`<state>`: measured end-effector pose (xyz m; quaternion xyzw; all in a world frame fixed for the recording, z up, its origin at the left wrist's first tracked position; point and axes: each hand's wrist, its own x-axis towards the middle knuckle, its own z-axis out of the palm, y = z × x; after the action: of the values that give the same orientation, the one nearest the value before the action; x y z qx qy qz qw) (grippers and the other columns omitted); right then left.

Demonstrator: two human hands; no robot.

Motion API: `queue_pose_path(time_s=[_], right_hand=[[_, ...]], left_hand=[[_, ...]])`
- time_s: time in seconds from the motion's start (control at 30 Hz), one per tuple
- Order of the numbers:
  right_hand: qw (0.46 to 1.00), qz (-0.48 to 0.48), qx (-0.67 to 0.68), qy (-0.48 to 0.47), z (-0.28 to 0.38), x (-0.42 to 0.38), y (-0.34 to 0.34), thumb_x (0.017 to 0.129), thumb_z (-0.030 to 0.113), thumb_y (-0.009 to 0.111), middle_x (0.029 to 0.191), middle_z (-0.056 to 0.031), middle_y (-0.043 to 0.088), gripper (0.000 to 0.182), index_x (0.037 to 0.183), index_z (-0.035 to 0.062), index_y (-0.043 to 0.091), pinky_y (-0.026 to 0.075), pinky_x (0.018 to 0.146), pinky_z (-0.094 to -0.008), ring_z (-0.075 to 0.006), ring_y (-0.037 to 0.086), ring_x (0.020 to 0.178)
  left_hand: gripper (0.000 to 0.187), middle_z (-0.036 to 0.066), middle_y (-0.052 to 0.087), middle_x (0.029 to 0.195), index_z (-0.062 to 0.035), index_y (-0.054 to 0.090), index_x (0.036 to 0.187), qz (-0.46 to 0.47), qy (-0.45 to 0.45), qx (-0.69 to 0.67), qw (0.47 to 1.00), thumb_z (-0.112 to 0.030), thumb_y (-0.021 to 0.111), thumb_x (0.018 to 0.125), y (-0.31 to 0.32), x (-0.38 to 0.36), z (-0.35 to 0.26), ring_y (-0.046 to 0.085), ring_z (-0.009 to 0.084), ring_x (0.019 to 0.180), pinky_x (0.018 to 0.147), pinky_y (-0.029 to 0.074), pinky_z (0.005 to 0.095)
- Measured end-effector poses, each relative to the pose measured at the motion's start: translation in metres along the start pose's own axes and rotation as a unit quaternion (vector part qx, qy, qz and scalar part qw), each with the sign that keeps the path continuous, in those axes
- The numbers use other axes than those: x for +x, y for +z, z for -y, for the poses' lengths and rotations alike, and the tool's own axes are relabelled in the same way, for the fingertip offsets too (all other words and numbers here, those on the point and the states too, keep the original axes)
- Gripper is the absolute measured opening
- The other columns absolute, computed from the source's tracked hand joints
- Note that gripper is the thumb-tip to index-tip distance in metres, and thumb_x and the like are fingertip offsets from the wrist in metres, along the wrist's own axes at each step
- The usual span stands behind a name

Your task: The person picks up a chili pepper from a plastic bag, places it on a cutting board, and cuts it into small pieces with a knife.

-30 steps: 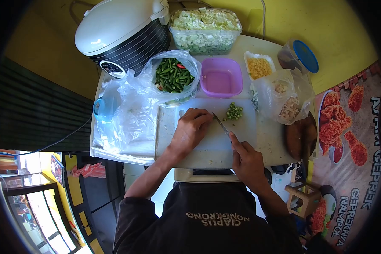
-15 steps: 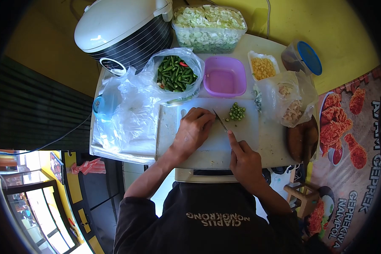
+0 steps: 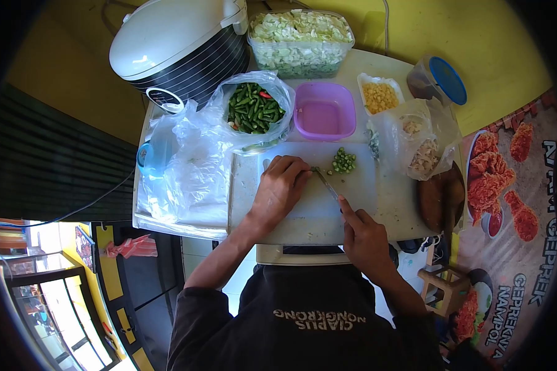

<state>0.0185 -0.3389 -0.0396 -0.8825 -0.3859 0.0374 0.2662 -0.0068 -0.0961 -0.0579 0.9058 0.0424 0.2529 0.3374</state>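
Note:
My left hand [image 3: 283, 187] lies on the white cutting board [image 3: 353, 204], its fingers pressed round a green chili [image 3: 314, 169] whose tip peeks out. My right hand [image 3: 364, 235] is closed on the handle of a knife [image 3: 328, 187], index finger along its top. The blade slants up to the left, its tip beside the chili and my left fingertips. A small pile of chopped green pieces [image 3: 344, 161] sits on the board right of the blade. Beyond the board, a plastic bag of whole green chilies [image 3: 254, 111] stands open next to a purple container [image 3: 324, 112].
A rice cooker [image 3: 179, 49] and a tub of chopped cabbage [image 3: 300, 46] stand at the back. Clear plastic bags [image 3: 192, 167] cover the left side. To the right are a yellow-filled tray [image 3: 380, 96], a blue-lidded container [image 3: 447, 80], a bag [image 3: 424, 145] and a brown object [image 3: 439, 201].
My right hand and the knife have shifted slightly right and down. A green chili tip now shows at my left fingertips. The whole table view has shifted slightly left.

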Motion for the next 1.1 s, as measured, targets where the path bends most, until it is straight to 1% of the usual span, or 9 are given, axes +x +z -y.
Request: queue_pose_path(time_s=[0.13,0.23,0.53,0.63,0.73,0.83,0.97,1.1], right_hand=[[0.999,-0.037,0.005,0.02,-0.005,0.004,0.002,0.093,0.001,0.066,0.079,-0.0098,0.062,0.058,0.15,0.01,0.057,0.054,0.056,-0.0428,-0.0296,0.065,0.059],[0.998,-0.058,0.029,0.008,0.0,0.005,0.004,0.093,0.001,0.065,0.08,-0.0102,0.062,0.059,0.151,0.0109,0.057,0.054,0.056,-0.0428,-0.0301,0.064,0.058],[0.999,-0.028,0.022,-0.004,0.004,0.002,0.006,0.092,0.001,0.067,0.082,-0.0111,0.062,0.063,0.152,0.0105,0.055,0.054,0.056,-0.0424,-0.0294,0.064,0.057],[1.0,-0.008,0.026,0.015,0.011,0.001,-0.003,0.094,-0.003,0.065,0.08,-0.0125,0.065,0.057,0.15,0.0087,0.058,0.054,0.058,-0.0418,-0.0297,0.066,0.061],[0.999,-0.01,0.03,-0.007,0.008,0.002,0.005,0.09,0.001,0.067,0.081,-0.0121,0.061,0.064,0.153,0.0069,0.053,0.054,0.055,-0.0433,-0.0303,0.063,0.057],[0.998,-0.043,0.041,-0.023,0.009,0.02,0.017,0.09,0.0,0.067,0.081,-0.012,0.06,0.065,0.153,0.0058,0.052,0.054,0.054,-0.0438,-0.0307,0.062,0.056],[0.999,-0.026,0.017,-0.02,0.012,0.031,0.022,0.089,0.001,0.067,0.082,-0.0123,0.059,0.068,0.155,0.006,0.05,0.054,0.054,-0.0442,-0.0312,0.061,0.056],[1.0,-0.004,-0.006,-0.026,0.006,0.007,0.015,0.089,0.002,0.067,0.083,-0.0125,0.059,0.069,0.155,0.0059,0.049,0.054,0.054,-0.0445,-0.0315,0.061,0.056]], left_hand=[[0.018,0.009,0.073,0.101,-0.0066,0.079,0.102,-0.009,0.034,0.015,0.999,-0.006,0.082,0.084,0.002,-0.001,0.002,0.071,0.0296,0.093,0.081,0.06,0.0408],[0.017,0.008,0.074,0.1,-0.0076,0.08,0.101,-0.003,0.037,0.021,0.999,-0.006,0.082,0.084,0.003,-0.003,0.003,0.071,0.0283,0.091,0.08,0.06,0.04],[0.018,0.008,0.073,0.098,-0.0082,0.081,0.102,-0.01,0.028,0.02,0.999,-0.006,0.083,0.084,0.005,-0.004,0.003,0.071,0.0274,0.088,0.077,0.06,0.0387],[0.019,0.009,0.072,0.098,-0.0079,0.081,0.103,-0.005,0.026,0.019,0.999,-0.006,0.083,0.084,0.004,-0.002,0.003,0.071,0.0278,0.086,0.076,0.06,0.0387],[0.018,0.009,0.07,0.098,-0.0077,0.081,0.103,-0.003,0.014,0.014,1.0,-0.006,0.082,0.084,0.005,-0.002,0.001,0.071,0.0283,0.086,0.075,0.06,0.0393],[0.018,0.009,0.069,0.097,-0.0076,0.08,0.103,-0.004,0.027,0.025,0.999,-0.006,0.082,0.085,0.005,-0.001,0.002,0.07,0.0286,0.087,0.076,0.059,0.0402],[0.018,0.008,0.069,0.096,-0.0076,0.08,0.103,-0.007,0.024,0.031,0.999,-0.006,0.082,0.085,0.004,-0.003,0.003,0.069,0.0284,0.087,0.076,0.058,0.0408],[0.018,0.008,0.069,0.095,-0.0077,0.08,0.102,-0.003,0.014,0.021,1.0,-0.006,0.082,0.084,0.006,-0.004,0.002,0.068,0.0284,0.088,0.076,0.058,0.0406]])
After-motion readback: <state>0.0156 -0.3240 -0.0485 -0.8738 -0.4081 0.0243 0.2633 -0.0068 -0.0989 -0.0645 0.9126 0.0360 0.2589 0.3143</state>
